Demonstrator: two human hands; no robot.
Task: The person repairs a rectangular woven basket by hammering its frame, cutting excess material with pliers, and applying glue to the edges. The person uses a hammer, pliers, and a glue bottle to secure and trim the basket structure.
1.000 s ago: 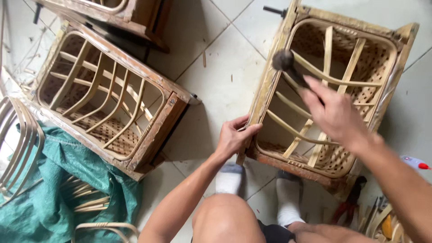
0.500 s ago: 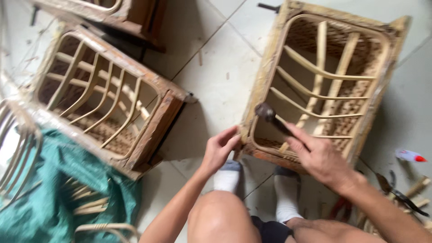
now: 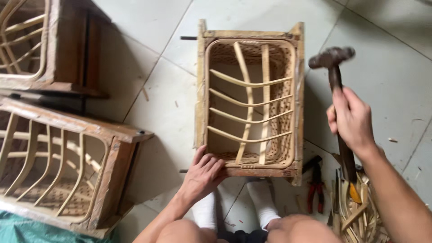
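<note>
The left hand (image 3: pixel 203 173) lies flat on the near left corner of the rattan frame (image 3: pixel 250 102), fingers spread over the wooden edge, its grip released and pressing rather than clasping; the right hand (image 3: pixel 352 118) is clenched around the handle of a hammer (image 3: pixel 333 67), whose dark metal head is raised above the tiled floor (image 3: pixel 382 76), just beside the frame's right edge and clear of it; the handle runs down through the fist and comes out below the wrist with a yellowish end. The rattan frame rests on the floor in front of the person, an open wooden box with woven cane walls and bent cane strips crossing its opening; the person's two white socks (image 3: pixel 261 202) show just below its near edge. Red-handled pliers (image 3: pixel 315 189) lie on the floor near the frame's near right corner, and a heap of cane offcuts (image 3: pixel 360 216) lies further right, under the right forearm. Two similar wooden frames (image 3: pixel 63 166) sit at the left side of the floor, one behind the other, well apart from the one in hand; a green cloth (image 3: pixel 27 229) shows at the near left corner.
</note>
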